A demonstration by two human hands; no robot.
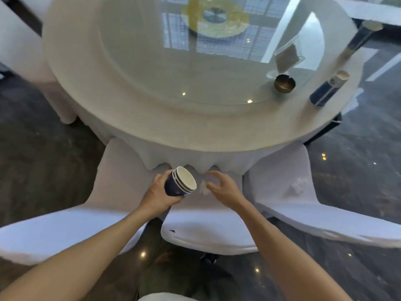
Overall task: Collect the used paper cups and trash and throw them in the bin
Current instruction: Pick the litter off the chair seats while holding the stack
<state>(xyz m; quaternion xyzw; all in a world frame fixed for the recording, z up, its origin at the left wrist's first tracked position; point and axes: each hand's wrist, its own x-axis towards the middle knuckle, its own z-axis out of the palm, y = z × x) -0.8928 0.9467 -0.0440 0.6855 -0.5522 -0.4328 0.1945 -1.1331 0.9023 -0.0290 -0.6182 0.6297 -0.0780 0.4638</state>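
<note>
My left hand (160, 192) grips a stack of nested dark blue paper cups (180, 181) with white insides, tilted so the mouths face right. My right hand (223, 186) hovers just right of the stack, fingers spread and curled over a small crumpled white tissue (204, 189) lying on the white chair seat (195, 213). A second crumpled tissue (298, 185) lies on the chair to the right. On the table's right edge stand a dark blue cup stack (325, 90) and a taller dark stack (360, 38).
A round table with a white cloth (173, 131) and a glass turntable (195, 61) fills the upper view. A brass ashtray (284, 83) and a clear sign holder (287, 54) sit on the glass. White-covered chairs (43, 235) ring the table on a dark glossy floor (358, 159).
</note>
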